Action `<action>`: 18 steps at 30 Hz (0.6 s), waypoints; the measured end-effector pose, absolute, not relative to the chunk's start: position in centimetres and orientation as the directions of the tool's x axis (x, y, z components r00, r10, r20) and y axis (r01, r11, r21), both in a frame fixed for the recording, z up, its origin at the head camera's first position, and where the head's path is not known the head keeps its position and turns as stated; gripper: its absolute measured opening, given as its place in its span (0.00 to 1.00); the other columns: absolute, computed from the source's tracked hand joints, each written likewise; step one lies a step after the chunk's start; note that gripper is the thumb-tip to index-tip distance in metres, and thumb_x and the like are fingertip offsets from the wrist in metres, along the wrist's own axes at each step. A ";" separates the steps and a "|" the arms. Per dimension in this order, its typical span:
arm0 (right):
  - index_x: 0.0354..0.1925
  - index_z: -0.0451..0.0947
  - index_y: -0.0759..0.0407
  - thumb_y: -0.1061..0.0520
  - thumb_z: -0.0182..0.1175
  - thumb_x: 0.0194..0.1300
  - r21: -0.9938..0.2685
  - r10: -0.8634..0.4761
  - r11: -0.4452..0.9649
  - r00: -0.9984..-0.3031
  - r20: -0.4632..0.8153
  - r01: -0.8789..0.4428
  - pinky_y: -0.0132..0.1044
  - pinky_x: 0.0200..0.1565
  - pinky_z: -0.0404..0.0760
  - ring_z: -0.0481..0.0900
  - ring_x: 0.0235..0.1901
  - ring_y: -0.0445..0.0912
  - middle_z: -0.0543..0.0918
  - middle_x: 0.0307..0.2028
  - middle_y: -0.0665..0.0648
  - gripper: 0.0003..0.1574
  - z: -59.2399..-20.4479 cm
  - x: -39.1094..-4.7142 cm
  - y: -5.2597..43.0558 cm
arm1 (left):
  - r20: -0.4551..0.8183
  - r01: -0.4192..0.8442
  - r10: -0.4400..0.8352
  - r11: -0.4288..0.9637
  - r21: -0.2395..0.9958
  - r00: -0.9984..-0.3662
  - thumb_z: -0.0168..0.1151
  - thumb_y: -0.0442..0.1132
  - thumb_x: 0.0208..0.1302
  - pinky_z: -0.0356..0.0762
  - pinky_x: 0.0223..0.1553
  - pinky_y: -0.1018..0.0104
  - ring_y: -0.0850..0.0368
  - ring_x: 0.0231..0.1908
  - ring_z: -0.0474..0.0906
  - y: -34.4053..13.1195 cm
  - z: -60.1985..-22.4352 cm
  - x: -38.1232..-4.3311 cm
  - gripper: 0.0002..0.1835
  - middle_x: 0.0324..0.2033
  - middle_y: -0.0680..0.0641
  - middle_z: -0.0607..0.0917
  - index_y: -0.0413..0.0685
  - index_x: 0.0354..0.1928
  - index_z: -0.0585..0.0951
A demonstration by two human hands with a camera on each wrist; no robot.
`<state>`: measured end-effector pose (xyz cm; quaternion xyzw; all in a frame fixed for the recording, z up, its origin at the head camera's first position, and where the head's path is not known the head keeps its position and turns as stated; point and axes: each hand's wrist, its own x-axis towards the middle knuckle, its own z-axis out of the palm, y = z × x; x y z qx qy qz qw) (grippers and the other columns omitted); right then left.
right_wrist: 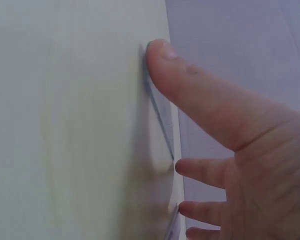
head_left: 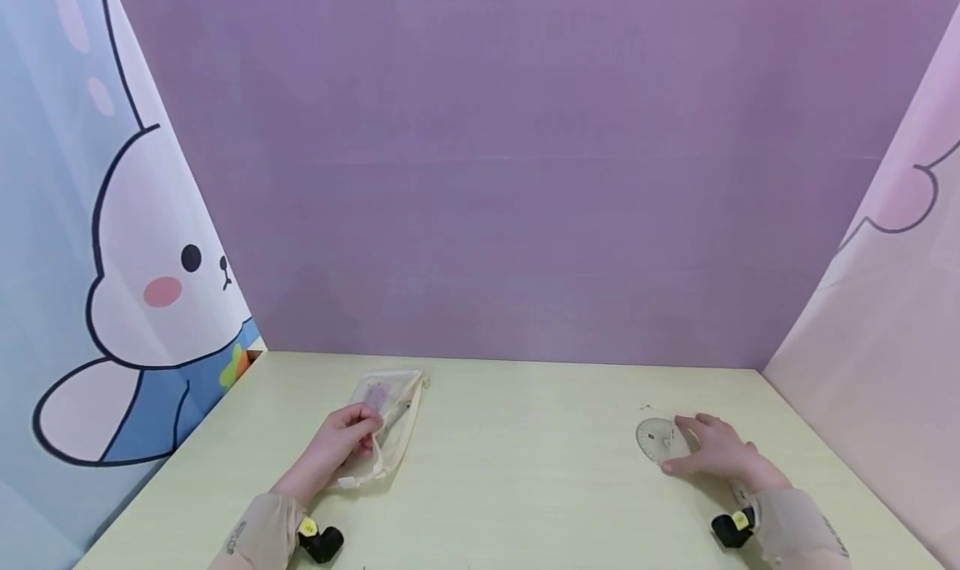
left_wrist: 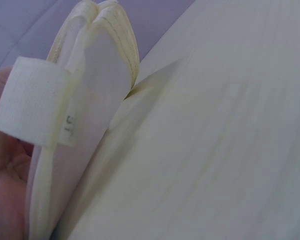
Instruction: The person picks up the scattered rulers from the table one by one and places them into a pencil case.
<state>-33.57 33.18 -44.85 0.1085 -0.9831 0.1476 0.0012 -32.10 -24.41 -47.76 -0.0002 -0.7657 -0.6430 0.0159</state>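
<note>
A pale see-through zip pouch (head_left: 390, 387) lies on the table at the left, with something purplish visible through it. My left hand (head_left: 348, 437) holds the pouch by its side, fingers bent at the opening. In the left wrist view the pouch (left_wrist: 97, 95) stands on edge, its zip top bulging, a white fabric tab at the near end. At the right, my right hand (head_left: 716, 447) spans a clear round-edged protractor (head_left: 654, 441) between thumb and fingers. The right wrist view shows its thin edge tilted, thumb at one end and a fingertip at the other.
A clear strip with markings (head_left: 738, 493) lies partly under the right wrist. Faint small marks (head_left: 647, 407) show on the table beyond the protractor. A purple cloth wall (head_left: 510, 178) rises at the table's far edge, with printed curtains on both sides.
</note>
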 end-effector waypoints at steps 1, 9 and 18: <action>0.64 0.65 0.70 0.31 0.71 0.45 -0.288 -0.214 0.933 -0.976 0.034 -0.214 0.84 0.42 0.51 0.57 0.57 0.82 0.58 0.61 0.85 0.61 -45.0 -33.6 33.2 | 0.025 0.022 -0.018 0.174 0.984 -1.000 0.63 0.37 0.64 0.66 0.18 0.71 0.59 0.18 0.71 -24.4 -47.8 -32.1 0.08 0.19 0.49 0.74 0.39 0.34 0.76; 0.63 0.67 0.66 0.30 0.72 0.43 -0.298 -0.219 0.928 -0.974 0.050 -0.224 0.84 0.42 0.50 0.56 0.57 0.81 0.58 0.61 0.84 0.61 -45.5 -33.8 33.5 | 0.019 0.015 -0.019 0.177 0.984 -1.000 0.63 0.38 0.63 0.65 0.17 0.71 0.58 0.18 0.71 -24.4 -47.9 -32.0 0.07 0.19 0.48 0.74 0.42 0.32 0.77; 0.63 0.69 0.65 0.37 0.74 0.43 -0.364 -0.287 0.886 -0.956 0.056 -0.287 0.83 0.42 0.54 0.58 0.57 0.80 0.61 0.61 0.82 0.56 -45.3 -34.3 33.2 | 0.038 0.037 -0.002 0.177 0.984 -0.999 0.63 0.37 0.64 0.69 0.20 0.70 0.59 0.19 0.71 -24.4 -47.8 -32.2 0.09 0.19 0.48 0.74 0.38 0.33 0.76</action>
